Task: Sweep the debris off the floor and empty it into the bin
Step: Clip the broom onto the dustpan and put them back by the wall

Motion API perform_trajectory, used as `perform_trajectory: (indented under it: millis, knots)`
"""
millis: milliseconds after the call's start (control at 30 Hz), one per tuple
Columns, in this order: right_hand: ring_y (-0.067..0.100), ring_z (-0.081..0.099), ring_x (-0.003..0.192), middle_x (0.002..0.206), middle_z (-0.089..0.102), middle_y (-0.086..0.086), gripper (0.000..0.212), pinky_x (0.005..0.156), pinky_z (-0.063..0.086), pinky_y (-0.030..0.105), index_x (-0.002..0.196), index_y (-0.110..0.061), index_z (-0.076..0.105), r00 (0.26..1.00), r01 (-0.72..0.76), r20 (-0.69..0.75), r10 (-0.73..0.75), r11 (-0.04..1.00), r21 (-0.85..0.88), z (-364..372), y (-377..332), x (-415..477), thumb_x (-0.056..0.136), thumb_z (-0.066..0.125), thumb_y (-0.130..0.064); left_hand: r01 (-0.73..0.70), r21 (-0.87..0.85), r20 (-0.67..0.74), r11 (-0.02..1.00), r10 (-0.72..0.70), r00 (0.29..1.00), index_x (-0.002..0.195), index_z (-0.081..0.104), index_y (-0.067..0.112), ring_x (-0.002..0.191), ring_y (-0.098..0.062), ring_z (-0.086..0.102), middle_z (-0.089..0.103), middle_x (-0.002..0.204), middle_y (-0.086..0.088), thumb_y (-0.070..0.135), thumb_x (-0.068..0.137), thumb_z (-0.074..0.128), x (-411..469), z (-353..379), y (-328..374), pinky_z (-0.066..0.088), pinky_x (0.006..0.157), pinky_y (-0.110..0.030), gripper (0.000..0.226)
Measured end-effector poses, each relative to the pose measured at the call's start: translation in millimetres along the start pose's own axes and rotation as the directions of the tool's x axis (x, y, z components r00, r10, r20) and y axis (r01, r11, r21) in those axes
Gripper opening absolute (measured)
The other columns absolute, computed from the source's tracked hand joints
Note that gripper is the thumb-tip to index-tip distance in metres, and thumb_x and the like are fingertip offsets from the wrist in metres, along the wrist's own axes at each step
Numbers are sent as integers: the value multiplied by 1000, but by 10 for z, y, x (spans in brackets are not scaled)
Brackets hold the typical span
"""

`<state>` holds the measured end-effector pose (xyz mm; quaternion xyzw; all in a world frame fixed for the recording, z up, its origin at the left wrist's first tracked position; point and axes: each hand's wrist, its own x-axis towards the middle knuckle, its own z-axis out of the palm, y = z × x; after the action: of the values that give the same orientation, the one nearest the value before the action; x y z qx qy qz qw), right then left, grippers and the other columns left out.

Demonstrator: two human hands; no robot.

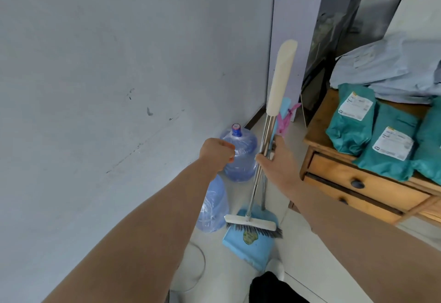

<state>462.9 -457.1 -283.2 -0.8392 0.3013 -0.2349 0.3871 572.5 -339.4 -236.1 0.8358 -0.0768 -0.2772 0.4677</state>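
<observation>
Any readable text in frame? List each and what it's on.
No text is legible.
White label on left teal plastic parcel: print too blurred.
White label on middle teal plastic parcel: too blurred.
Round yellow-green sticker on blue plastic dustpan: too blurred.
Red-and-blue cap on clear blue water jug: too small.
White label on pale grey mailer bag: too blurred.

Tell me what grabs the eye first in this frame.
Two bare arms reach forward at centre: the right hand grips the steel shaft of a cream-handled broom, whose head sits against a blue dustpan on the floor, while the left hand is a fist in front of a blue water jug. Teal parcels lie on a wooden chest of drawers at right.
</observation>
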Motion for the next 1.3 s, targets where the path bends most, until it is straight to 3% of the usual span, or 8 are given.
perform_trajectory:
  millis: [100,267,367,467,700,867,1100,1300]
  knots:
    - [16,60,80,85,56,-6,34,73,50,29,120,-11,52,999,-40,26,40,999,1,36,70,353,88,64,-15,-30,47,0,998,30,1000,92,72,8,88,-26,69,71,90,-14,5,86,62,344,77,213,55,80,-33,12]
    - [21,66,81,88,62,-1,33,71,53,30,121,-14,51,993,-107,61,103,993,53,73,194,1011,90,63,-16,-47,47,8,998,46,999,83,68,17,51,-3,64,65,73,-3,9,90,58,969,249,680,52,55,-19,15]
    - [14,62,76,89,62,-3,34,65,50,21,122,-15,51,991,-120,62,117,991,55,76,263,1419,91,64,-17,-52,96,27,994,49,998,79,67,19,79,-20,70,71,81,-7,6,86,62,1345,349,965,55,68,-28,16]
    - [1,56,67,85,58,-6,31,55,35,4,119,-15,50,992,-100,81,98,995,18,16,336,1817,92,63,-17,-63,136,59,989,55,997,68,63,19,77,-25,62,68,82,-11,1,84,62,1670,458,1214,54,72,-32,24]
    - [20,66,87,110,67,9,45,69,48,16,135,-12,40,988,-140,72,139,990,9,-121,522,2510,94,60,-14,-57,112,124,992,43,991,93,71,14,79,-29,67,68,74,-7,2,83,61,2252,739,1660,57,85,-48,19]
    - [26,68,98,116,65,12,49,71,50,22,140,-14,36,982,-188,26,187,982,25,-185,628,3002,95,57,-10,-136,131,173,982,112,978,101,70,12,78,-24,64,65,72,-5,1,84,58,2795,944,1990,56,75,-36,23]
    - [28,67,101,117,65,11,45,82,56,37,135,-16,40,963,-267,-23,268,963,43,-131,710,3896,95,57,-8,-388,55,280,920,359,890,124,59,19,91,-18,61,60,103,-3,13,85,65,3644,1179,2731,52,88,-34,39]
    - [14,60,93,112,61,-1,49,70,47,21,142,-19,39,958,-263,-82,276,954,143,-129,712,4573,97,53,-7,-582,85,403,809,507,762,138,51,24,116,-17,53,53,129,-5,12,88,67,4261,1291,3405,46,96,-30,55]
